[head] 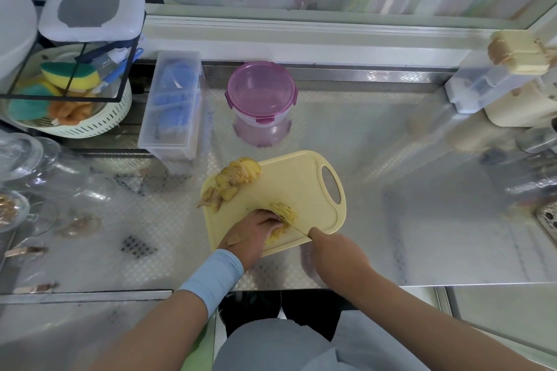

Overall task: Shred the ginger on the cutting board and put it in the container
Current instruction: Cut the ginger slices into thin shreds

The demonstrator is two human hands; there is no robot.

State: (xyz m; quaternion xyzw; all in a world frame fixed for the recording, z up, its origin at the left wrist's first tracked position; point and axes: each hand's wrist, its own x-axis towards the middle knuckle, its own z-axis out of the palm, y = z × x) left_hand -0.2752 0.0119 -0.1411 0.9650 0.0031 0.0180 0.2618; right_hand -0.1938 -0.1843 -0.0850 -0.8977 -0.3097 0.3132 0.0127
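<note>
Ginger row crosswise to knife

open counter right of cutting board

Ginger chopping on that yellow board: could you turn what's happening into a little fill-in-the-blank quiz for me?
1. The left hand holds down yellow ginger slices while the right hand grips a thin ____.
2. The handle hole of the pale yellow plastic cutting board lies on the person's ____ side.
3. The round clear plastic container beyond the board wears a ____ lid.
4. A light blue sleeve covers the ____ forearm.
Missing words: knife; right; purple; left.
</note>
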